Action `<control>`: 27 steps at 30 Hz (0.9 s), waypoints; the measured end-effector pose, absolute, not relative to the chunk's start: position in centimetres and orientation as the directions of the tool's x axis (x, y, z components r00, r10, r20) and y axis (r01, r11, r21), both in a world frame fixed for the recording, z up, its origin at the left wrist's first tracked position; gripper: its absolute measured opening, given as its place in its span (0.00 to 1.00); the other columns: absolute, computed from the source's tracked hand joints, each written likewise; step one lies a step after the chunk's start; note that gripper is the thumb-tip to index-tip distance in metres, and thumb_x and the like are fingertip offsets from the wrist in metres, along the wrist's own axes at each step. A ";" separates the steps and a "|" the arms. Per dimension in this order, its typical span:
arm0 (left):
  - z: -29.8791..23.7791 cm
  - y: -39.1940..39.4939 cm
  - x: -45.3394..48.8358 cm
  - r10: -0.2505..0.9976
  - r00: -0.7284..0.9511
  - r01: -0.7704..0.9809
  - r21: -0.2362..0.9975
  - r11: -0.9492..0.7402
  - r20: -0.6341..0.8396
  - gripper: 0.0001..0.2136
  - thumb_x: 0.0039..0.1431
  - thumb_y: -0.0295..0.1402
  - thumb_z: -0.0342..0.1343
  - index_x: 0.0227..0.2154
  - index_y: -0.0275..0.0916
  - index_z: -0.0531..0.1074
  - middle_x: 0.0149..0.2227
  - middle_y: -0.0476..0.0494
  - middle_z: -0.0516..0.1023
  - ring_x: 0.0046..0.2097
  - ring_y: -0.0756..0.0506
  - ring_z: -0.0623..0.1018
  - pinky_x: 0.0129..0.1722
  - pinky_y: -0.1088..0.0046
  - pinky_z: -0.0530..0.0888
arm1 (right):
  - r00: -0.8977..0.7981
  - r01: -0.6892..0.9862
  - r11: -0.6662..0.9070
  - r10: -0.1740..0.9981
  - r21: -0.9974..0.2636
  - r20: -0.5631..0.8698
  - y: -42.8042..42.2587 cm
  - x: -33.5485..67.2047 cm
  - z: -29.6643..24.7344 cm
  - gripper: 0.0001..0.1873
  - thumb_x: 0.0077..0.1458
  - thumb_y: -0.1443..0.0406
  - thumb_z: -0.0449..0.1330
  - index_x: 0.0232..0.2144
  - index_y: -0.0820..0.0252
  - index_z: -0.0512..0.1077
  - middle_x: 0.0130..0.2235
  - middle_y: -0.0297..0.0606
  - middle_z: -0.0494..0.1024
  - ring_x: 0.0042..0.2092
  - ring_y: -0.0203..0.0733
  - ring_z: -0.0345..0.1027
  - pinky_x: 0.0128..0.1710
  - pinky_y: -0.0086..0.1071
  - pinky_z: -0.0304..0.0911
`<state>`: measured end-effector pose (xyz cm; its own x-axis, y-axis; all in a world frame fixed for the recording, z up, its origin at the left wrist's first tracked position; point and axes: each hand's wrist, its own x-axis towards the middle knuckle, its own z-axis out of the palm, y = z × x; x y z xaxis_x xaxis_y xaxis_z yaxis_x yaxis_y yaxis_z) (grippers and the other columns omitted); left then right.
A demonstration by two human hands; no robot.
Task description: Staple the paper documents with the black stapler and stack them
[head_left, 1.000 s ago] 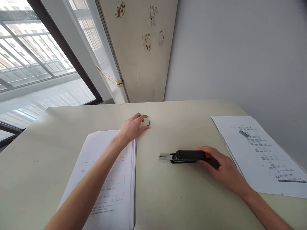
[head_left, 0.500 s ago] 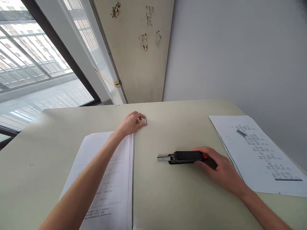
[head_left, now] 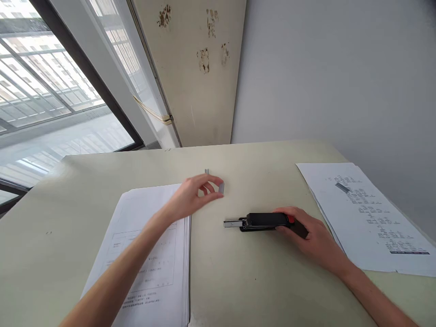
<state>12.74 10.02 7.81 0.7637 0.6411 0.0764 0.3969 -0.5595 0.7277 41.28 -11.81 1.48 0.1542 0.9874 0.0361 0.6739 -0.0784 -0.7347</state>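
Observation:
Between the thumb and fingertips of my left hand (head_left: 195, 195) is a short grey strip of staples (head_left: 221, 187), held just above the table. A second small staple strip (head_left: 206, 171) lies on the table behind that hand. My right hand (head_left: 311, 238) is wrapped round the rear of a black stapler (head_left: 267, 220) with a red part near its back. The stapler lies on its base with its silver magazine tray (head_left: 233, 224) sticking out to the left. The left hand is up and to the left of this tray, apart from it.
Under my left forearm lies a thick stack of printed paper (head_left: 146, 263). More printed sheets (head_left: 368, 218) lie at the right, with another grey staple strip (head_left: 342, 187) on top. The pale table (head_left: 221, 290) meets a wall and a cabinet at the back; a window is at left.
My left hand has come toward me and to the right with the staple strip, uncovering the other strip on the table. My right hand and the stapler have stayed nearly still.

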 end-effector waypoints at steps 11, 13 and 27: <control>6.0 3.8 12.7 0.509 0.854 0.313 0.675 -0.668 0.108 0.12 0.67 0.40 0.65 0.51 0.47 0.76 0.53 0.46 0.81 0.48 0.44 0.82 0.46 0.67 0.78 | 0.144 0.679 -0.071 0.989 -0.730 0.038 -11.9 41.3 1.6 0.16 0.71 0.49 0.57 0.55 0.43 0.74 0.55 0.37 0.81 0.53 0.50 0.75 0.52 0.42 0.72; 5.8 3.4 12.6 0.514 0.850 0.315 0.674 -0.668 0.112 0.12 0.67 0.39 0.65 0.51 0.47 0.76 0.52 0.46 0.82 0.47 0.44 0.82 0.46 0.66 0.78 | 0.142 0.671 -0.083 0.990 -0.737 0.018 -11.8 41.3 1.7 0.16 0.72 0.49 0.57 0.55 0.44 0.73 0.55 0.37 0.81 0.53 0.51 0.75 0.53 0.44 0.73; 8.1 -1.2 12.3 0.502 0.679 0.184 0.538 -0.822 0.536 0.18 0.65 0.34 0.69 0.55 0.46 0.73 0.49 0.43 0.83 0.51 0.41 0.81 0.50 0.60 0.78 | 0.197 0.374 -0.135 0.978 -0.918 -0.064 -13.5 33.2 8.4 0.13 0.69 0.50 0.60 0.48 0.46 0.76 0.43 0.37 0.83 0.33 0.42 0.78 0.33 0.37 0.74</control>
<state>12.27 -1.16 8.14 0.6785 0.5024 0.5359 0.1836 -0.8224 0.5385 33.17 -13.52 8.39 0.1967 0.9784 -0.0642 0.3739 -0.1354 -0.9175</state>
